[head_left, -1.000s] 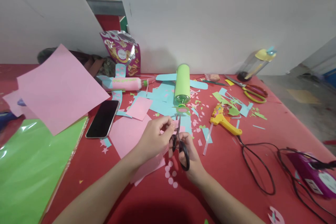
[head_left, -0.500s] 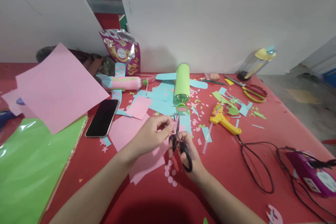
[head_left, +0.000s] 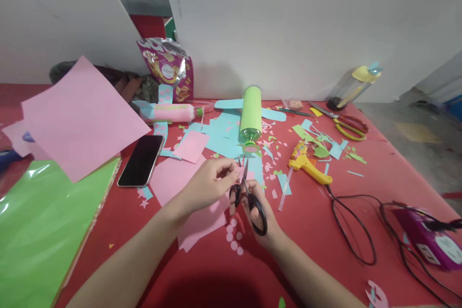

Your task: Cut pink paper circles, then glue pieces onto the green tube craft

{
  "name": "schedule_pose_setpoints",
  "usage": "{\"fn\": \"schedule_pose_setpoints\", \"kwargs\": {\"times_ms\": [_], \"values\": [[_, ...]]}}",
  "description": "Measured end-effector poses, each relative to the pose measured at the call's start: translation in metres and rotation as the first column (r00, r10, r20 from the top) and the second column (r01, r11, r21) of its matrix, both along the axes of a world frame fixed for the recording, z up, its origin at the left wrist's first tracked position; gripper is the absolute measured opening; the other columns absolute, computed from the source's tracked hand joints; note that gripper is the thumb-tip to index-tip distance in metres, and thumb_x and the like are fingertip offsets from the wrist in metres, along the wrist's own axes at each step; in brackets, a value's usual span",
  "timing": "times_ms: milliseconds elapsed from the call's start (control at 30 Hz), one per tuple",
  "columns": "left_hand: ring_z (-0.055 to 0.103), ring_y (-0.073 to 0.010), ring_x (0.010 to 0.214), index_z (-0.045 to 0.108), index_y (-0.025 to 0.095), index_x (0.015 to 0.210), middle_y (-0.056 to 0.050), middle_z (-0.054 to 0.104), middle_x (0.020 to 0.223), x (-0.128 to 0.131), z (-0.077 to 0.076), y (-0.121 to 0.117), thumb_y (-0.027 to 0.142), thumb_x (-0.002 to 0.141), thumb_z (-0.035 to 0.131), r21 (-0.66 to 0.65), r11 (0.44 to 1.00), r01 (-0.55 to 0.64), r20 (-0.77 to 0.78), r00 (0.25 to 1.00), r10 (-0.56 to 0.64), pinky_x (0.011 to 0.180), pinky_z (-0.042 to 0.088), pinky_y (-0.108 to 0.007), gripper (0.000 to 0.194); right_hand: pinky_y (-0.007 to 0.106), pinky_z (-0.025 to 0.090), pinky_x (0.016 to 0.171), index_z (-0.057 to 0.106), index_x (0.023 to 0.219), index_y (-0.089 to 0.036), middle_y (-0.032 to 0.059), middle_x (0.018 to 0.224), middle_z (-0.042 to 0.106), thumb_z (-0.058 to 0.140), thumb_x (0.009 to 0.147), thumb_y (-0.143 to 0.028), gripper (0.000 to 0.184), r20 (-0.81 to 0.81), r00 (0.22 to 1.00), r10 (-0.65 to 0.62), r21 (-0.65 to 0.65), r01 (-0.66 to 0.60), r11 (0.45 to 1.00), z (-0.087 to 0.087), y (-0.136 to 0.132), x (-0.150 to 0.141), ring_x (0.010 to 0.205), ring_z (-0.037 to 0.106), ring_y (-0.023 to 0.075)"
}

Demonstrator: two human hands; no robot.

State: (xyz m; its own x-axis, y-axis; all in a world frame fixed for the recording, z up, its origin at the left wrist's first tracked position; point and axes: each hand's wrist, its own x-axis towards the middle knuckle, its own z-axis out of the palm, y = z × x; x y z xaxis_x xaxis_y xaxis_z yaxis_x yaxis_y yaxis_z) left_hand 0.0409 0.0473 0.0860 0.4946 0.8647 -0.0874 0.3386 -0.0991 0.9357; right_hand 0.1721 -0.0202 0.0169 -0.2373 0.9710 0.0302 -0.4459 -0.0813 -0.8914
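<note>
The surface [head_left: 306,236] is red, and a pale wall [head_left: 288,24] stands behind it. Paper scraps [head_left: 284,184] lie about. A green bottle [head_left: 251,110] lies just past the scissors [head_left: 245,171]. The phone [head_left: 141,161] and big pink sheets [head_left: 83,120] are on the left. A yellow glue gun [head_left: 310,172] is on the right, near a purple box [head_left: 431,240]. The left hand [head_left: 211,184] has thumb and finger pinched on a pink bit [head_left: 240,171], over the middle. The right hand [head_left: 269,221] is curled round the handles of the scissors, blades a little apart, beside that bit.
</note>
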Motion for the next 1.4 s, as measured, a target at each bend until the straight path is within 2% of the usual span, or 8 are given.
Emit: {"fn": "schedule_pose_setpoints", "kwargs": {"times_ms": [367, 600, 867, 1167, 1400], "values": [[0.035, -0.0076, 0.051, 0.038, 0.017, 0.058, 0.005, 0.038, 0.055, -0.003, 0.0, 0.002, 0.023, 0.081, 0.041, 0.017, 1.0, 0.015, -0.026, 1.0, -0.015, 0.048, 0.03, -0.02, 0.024, 0.025, 0.041, 0.052, 0.038, 0.085, -0.026, -0.0018, 0.079, 0.051, 0.058, 0.066, -0.063, 0.046, 0.023, 1.0, 0.021, -0.026, -0.02, 0.999, 0.002, 0.0, 0.0, 0.061, 0.052, 0.0124], [0.034, -0.0076, 0.05, 0.038, 0.017, 0.057, 0.005, 0.036, 0.054, -0.005, 0.001, 0.002, 0.025, 0.08, 0.041, 0.026, 0.999, 0.023, -0.035, 0.999, -0.022, 0.047, 0.03, -0.02, 0.025, 0.021, 0.039, 0.042, 0.036, 0.085, -0.026, -0.0028, 0.08, 0.05, 0.06, 0.063, -0.062, 0.05, 0.013, 1.0, 0.019, -0.087, -0.018, 0.996, 0.005, -0.001, -0.002, 0.054, 0.049, 0.0092], [0.039, -0.0086, 0.053, 0.044, 0.016, 0.059, 0.003, 0.043, 0.057, -0.009, 0.002, 0.006, 0.025, 0.08, 0.042, 0.009, 0.999, 0.054, -0.056, 0.997, -0.053, 0.049, 0.033, -0.02, 0.022, 0.017, 0.038, 0.034, 0.036, 0.086, -0.025, -0.004, 0.078, 0.047, 0.061, 0.065, -0.059, 0.047, -0.002, 0.999, 0.053, -0.101, -0.053, 0.993, 0.005, -0.002, -0.001, 0.048, 0.049, 0.0063], [0.039, -0.009, 0.054, 0.042, 0.016, 0.057, 0.003, 0.043, 0.057, -0.011, 0.003, 0.007, 0.027, 0.079, 0.042, 0.015, 0.997, 0.074, -0.083, 0.994, -0.072, 0.051, 0.035, -0.021, 0.024, 0.017, 0.043, 0.035, 0.036, 0.085, -0.025, -0.0049, 0.079, 0.047, 0.066, 0.063, -0.054, 0.047, -0.052, 0.997, 0.063, -0.141, -0.07, 0.988, 0.007, -0.001, -0.002, 0.049, 0.049, 0.0053], [0.038, -0.0084, 0.052, 0.047, 0.016, 0.057, 0.004, 0.043, 0.056, -0.016, 0.007, 0.01, 0.026, 0.078, 0.044, -0.026, 0.993, 0.116, -0.076, 0.99, -0.118, 0.049, 0.03, -0.02, 0.023, 0.018, 0.042, 0.031, 0.037, 0.086, -0.026, -0.0078, 0.073, 0.049, 0.064, 0.064, -0.056, 0.046, -0.016, 0.994, 0.104, -0.152, -0.105, 0.983, 0.003, -0.003, 0.0, 0.04, 0.051, 0.0055]]}}
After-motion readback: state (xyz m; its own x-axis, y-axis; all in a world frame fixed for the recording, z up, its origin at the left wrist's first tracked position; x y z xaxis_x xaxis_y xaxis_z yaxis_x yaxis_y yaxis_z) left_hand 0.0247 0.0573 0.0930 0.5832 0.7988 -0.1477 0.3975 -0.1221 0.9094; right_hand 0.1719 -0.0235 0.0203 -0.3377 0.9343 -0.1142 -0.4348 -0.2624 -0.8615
